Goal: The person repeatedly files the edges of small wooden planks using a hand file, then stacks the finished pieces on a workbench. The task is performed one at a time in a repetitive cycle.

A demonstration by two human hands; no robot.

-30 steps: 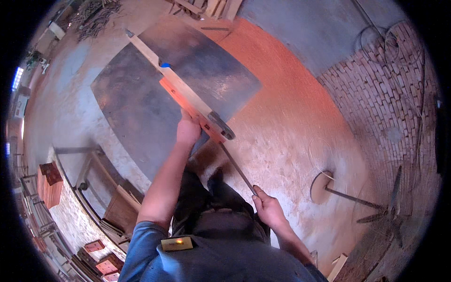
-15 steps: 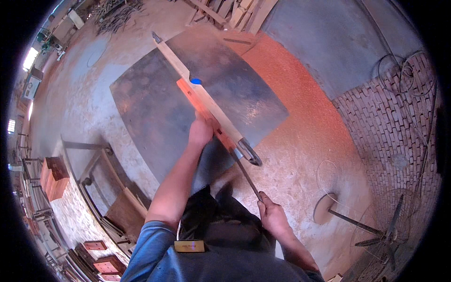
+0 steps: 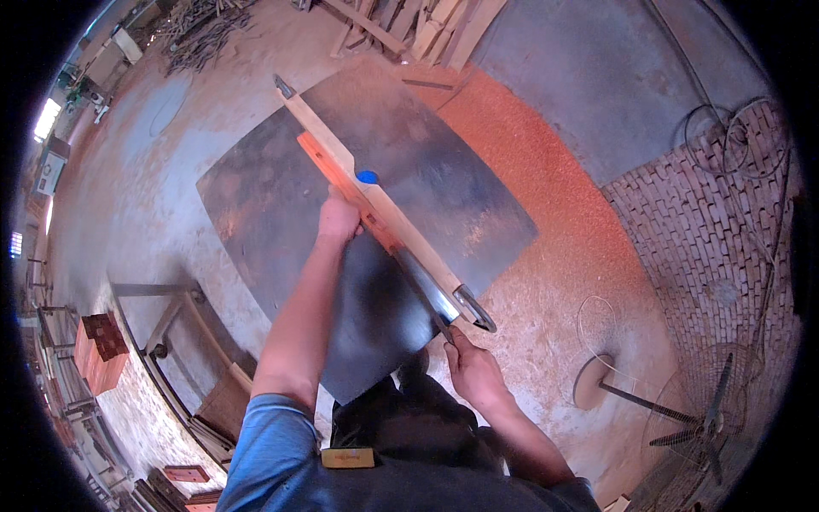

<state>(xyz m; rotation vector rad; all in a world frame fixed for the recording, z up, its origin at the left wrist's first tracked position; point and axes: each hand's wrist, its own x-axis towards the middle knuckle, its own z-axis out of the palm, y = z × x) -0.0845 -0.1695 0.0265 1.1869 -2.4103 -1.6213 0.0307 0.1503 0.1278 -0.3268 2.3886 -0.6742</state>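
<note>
A long pale wooden bar [image 3: 409,230] with metal pieces at both ends and a blue spot near its middle lies slantwise over a dark tabletop [image 3: 461,162]. Along its near left side runs a narrow reddish wooden piece [image 3: 320,154]. My left hand [image 3: 339,217] is closed around this piece from the near side. A long thin dark bar [image 3: 422,294] slopes from the piece's near end toward me. Its lower end is gripped in my right hand [image 3: 475,367], close to the tabletop's edge. Whether the dark bar's far tip touches the reddish piece is hard to tell.
A standing fan [image 3: 708,420] with a round base is on the floor at right, near stacked bricks [image 3: 682,222]. A metal-legged frame [image 3: 183,316] and a block of reddish wood pieces [image 3: 95,363] are at left. Planks [image 3: 444,30] lie beyond the tabletop.
My left hand and the reddish piece have shifted left and slightly away from me along the pale bar. My right hand has moved forward and left with the dark bar. The view has shifted slightly.
</note>
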